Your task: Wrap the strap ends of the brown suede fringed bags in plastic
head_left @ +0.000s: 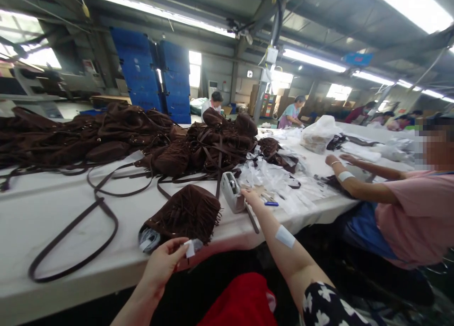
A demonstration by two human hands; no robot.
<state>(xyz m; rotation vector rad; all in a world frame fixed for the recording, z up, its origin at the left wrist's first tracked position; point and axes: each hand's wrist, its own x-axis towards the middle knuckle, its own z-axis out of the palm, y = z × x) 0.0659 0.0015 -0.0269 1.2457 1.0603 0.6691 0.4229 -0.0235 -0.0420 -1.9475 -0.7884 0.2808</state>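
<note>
My left hand point(166, 261), at the table's front edge, pinches a small white tag point(190, 248) with something clear and crumpled beside it. Just beyond it lies a brown fringed bag point(187, 210), its open end showing grey stuffing point(149, 239). My right hand point(251, 197) reaches to the right side of a grey tape dispenser point(232, 193); its fingers are too small to tell what they hold. A long brown strap point(64, 231) loops over the white cloth on the left. A blue pen point(271, 204) lies near my right wrist.
Brown bags point(131, 132) are heaped along the back of the white-covered table point(124, 222). White papers point(266, 174) spread right of the dispenser. A person in pink point(400, 198) works at the right, arms over the table. Other people are farther back, near blue panels point(173, 75).
</note>
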